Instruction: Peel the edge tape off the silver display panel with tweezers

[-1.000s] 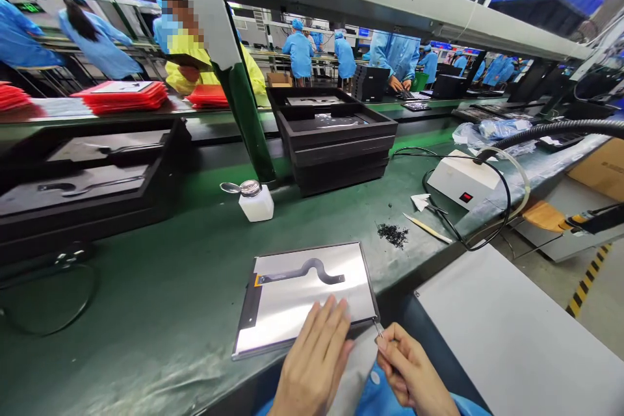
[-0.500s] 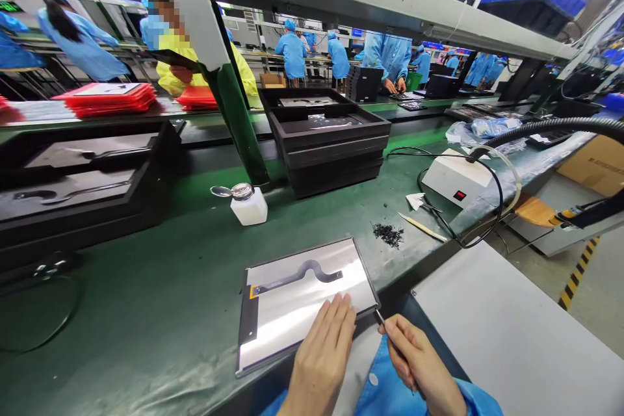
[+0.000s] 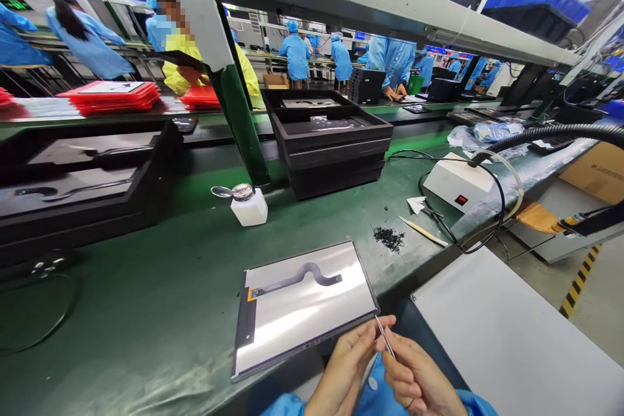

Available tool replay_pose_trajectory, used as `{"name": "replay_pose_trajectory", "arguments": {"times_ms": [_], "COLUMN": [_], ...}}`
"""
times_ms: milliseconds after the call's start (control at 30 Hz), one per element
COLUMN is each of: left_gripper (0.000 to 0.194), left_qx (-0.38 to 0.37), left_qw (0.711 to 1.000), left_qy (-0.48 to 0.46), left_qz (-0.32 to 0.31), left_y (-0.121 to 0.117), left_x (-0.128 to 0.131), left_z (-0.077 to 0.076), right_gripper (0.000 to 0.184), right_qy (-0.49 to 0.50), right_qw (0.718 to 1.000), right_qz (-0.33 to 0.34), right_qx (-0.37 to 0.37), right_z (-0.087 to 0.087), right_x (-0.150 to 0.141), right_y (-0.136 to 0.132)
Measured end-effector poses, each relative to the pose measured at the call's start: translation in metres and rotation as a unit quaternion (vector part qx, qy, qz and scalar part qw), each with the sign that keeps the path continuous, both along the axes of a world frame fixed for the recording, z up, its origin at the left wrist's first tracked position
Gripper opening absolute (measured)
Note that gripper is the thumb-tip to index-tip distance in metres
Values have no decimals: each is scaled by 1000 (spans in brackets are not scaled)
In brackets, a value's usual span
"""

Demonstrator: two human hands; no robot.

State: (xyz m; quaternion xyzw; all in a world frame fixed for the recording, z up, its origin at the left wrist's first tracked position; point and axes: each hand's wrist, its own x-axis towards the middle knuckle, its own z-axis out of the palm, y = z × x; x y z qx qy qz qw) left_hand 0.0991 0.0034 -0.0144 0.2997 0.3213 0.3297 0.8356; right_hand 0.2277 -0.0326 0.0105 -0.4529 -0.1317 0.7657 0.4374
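An LCD panel (image 3: 312, 318) lies with its silvery back up at the bench's front edge, its lower right corner close to my hands. A dark, curved flex cable (image 3: 307, 273) runs across it. My right hand (image 3: 414, 370) is closed on slim metal tweezers (image 3: 385, 337), whose tip points at that corner. My left hand (image 3: 346, 357) is beside the tweezers, just below the panel's edge. Its fingers are pressed together near the tweezers, and whatever they may hold is hidden.
A white pump bottle (image 3: 249, 208) with its lid up stands behind the panel. Black scraps (image 3: 389, 238) and a pale pointed stick (image 3: 423, 231) lie to the right, near a white box (image 3: 458, 182) with a hose. Black trays (image 3: 336, 156) are stacked behind. Co-workers are beyond.
My left hand has left the panel's surface and moved right and down to the tweezers, its fingers drawn together. My right hand still holds the tweezers near the corner.
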Motion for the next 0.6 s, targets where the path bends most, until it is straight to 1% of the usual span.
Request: {"name": "replay_pose_trajectory", "arguments": {"times_ms": [67, 133, 200, 300, 367, 433, 500, 600], "left_gripper": [43, 37, 35, 35, 35, 36, 37, 39], "left_qx": [-51, -78, -90, -95, -99, -101, -100, -103], "left_qw": [998, 995, 993, 991, 990, 989, 988, 989], "left_qy": [-37, -55, -68, -72, -70, -68, -68, -71], "left_qz": [17, 33, 46, 62, 76, 90, 94, 80], "left_y": [2, 3, 3, 1, -1, -2, -3, -3], "left_x": [6, 10, 12, 16, 18, 19, 20, 17], "left_z": [3, 2, 0, -3, -4, -5, -6, -6], "right_gripper": [52, 54, 55, 57, 56, 55, 56, 61], "right_qy": [12, -9, -58, -140, -170, -165, -121, -44], "right_qw": [1000, 1000, 998, 986, 981, 984, 991, 998], "right_qz": [2, 5, -4, -25, -26, -7, 14, 35], "right_qx": [0, 13, 36, 81, 86, 71, 49, 21], "right_z": [-2, -3, -5, -9, -10, -9, -9, -8], "right_x": [0, 0, 0, 0, 0, 1, 1, 2], "right_y": [0, -1, -5, -11, -14, -14, -13, -10]}}
